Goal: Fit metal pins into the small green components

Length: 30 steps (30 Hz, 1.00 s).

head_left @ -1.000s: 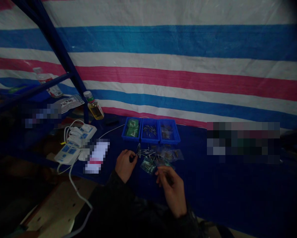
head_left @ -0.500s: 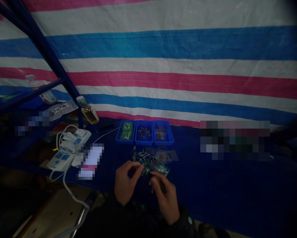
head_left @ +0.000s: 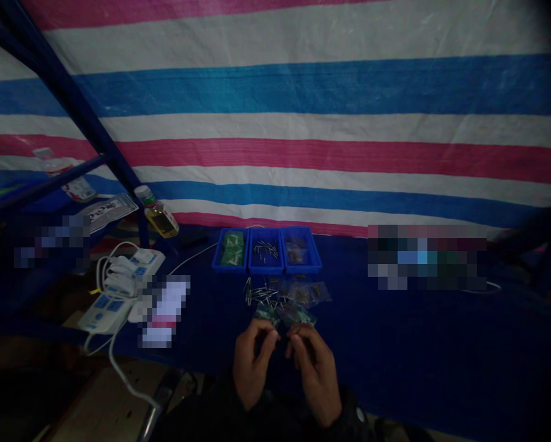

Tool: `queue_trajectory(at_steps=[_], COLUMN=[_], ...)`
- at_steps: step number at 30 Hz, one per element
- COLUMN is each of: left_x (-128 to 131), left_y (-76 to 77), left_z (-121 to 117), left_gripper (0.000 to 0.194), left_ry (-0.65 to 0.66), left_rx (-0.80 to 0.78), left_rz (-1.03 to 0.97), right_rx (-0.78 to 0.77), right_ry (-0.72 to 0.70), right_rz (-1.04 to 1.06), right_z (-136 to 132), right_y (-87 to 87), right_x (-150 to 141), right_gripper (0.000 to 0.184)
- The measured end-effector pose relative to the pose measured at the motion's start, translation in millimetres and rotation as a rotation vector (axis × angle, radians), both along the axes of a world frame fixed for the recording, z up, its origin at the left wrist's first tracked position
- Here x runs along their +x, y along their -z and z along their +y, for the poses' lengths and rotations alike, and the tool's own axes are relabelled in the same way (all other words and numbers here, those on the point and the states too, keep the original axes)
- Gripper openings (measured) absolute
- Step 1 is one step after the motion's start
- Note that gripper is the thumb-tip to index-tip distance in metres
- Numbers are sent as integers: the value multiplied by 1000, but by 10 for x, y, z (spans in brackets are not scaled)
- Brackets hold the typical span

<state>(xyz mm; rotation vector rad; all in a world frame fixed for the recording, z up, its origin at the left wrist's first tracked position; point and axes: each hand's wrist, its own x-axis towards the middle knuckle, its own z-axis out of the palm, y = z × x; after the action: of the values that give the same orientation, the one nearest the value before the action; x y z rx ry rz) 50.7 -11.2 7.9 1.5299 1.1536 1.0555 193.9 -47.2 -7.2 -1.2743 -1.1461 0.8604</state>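
Observation:
My left hand [head_left: 255, 362] is closed in a pinch, thumb against forefinger, on a small clear plastic bag [head_left: 266, 313] with green contents. Beside it my right hand [head_left: 316, 374] also pinches, its fingertips close to the left ones; what lies between them is too dark to make out. A second clear bag with green pieces [head_left: 301, 315] rests just beyond the right fingers. Further back lie a loose heap of metal pins [head_left: 261, 293] and clear bags of brownish pins [head_left: 312, 293].
Three blue trays stand behind: one with green packets [head_left: 233, 248], one with loose metal pins [head_left: 266, 250], one with clear bags [head_left: 296, 253]. To the left are a power strip [head_left: 104, 310] with cables, a blurred phone [head_left: 167, 310] and a bottle [head_left: 160, 215]. Striped sheeting hangs behind.
Both hands have come nearer to me and slightly right, and their fingertips are closer together. The view has shifted slightly.

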Motion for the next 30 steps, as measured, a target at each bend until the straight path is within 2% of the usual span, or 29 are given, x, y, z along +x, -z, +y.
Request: queue_trajectory(at_steps=[4, 10, 17, 30], left_x=[-12, -42, -53, -41], left_y=[54, 15, 7, 15], left_z=[-24, 36, 41, 22], left_gripper=[15, 13, 21, 21], left_ry=[-22, 15, -33, -67], left_rx=[10, 36, 5, -29], left_rz=[-97, -104, -71, -43], right_rx=[-70, -41, -106, -122], right_ry=[-77, -170, -58, -39], right_rz=[-7, -109, -29, -13], right_z=[-27, -16, -41, -32], right_y=[29, -10, 68, 45], right_x=[-13, -15, -34, -31], right_gripper=[27, 22, 21, 25])
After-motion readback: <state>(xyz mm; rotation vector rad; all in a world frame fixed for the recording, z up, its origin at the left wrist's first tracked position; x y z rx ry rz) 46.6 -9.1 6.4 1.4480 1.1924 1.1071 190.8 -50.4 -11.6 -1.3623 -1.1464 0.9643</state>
